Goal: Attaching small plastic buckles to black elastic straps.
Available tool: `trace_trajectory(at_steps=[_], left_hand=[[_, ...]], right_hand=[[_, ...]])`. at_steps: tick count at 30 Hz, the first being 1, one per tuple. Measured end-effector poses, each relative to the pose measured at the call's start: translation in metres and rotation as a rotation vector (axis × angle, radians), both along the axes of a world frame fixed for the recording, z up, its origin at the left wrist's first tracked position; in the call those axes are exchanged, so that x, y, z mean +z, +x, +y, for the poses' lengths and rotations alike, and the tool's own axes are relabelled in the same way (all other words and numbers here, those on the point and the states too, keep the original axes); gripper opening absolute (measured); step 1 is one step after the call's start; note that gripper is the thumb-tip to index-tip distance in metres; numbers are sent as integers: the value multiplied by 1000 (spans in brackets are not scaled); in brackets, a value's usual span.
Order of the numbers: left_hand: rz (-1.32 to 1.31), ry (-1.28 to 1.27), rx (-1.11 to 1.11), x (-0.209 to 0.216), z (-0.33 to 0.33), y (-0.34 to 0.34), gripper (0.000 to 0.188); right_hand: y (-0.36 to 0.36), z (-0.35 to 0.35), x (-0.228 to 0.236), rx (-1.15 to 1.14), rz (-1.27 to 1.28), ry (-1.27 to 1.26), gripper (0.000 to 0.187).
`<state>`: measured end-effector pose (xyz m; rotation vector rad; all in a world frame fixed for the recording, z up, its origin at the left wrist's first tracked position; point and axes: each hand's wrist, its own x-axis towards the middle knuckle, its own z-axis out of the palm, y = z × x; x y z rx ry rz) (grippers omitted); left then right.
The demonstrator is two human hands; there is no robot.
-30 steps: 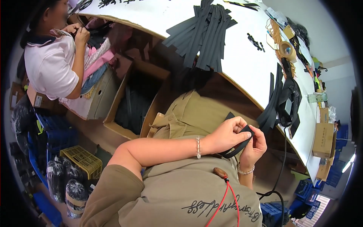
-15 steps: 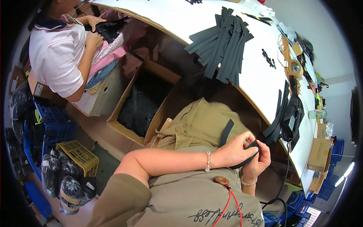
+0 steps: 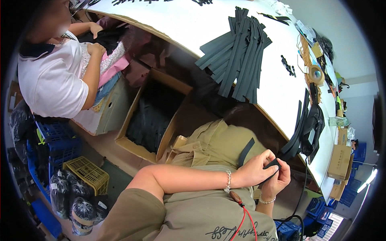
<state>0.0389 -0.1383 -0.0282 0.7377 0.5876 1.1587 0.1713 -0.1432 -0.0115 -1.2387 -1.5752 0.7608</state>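
I watch remotely: the left hand [image 3: 256, 170] and right hand [image 3: 279, 181] each have their grip clamped on a black strip [image 3: 246, 152], near the white worktop [image 3: 277, 94] bearing piled strips [image 3: 240, 48].

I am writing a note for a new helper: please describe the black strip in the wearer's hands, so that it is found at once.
From the white table, go past its near edge to the khaki trousers. Beside them, the left hand and right hand grip the black strip, one end free. Unlike the strips piled on the table, it is held.
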Motion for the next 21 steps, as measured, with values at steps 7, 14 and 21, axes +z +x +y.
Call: trace_trajectory(at_steps=[7,14,21], left_hand=[[30,-17,-24,-1,-3,-3,18],[56,-51,-7,-10,-13,1,16],[31,-84,-25,8,-19,-8,13]], right_hand=[[-8,-3,1,22,38,3,20],[-2,-10,-10,81,177,-60,21],[-7,-12,1,162,231,-72,24]])
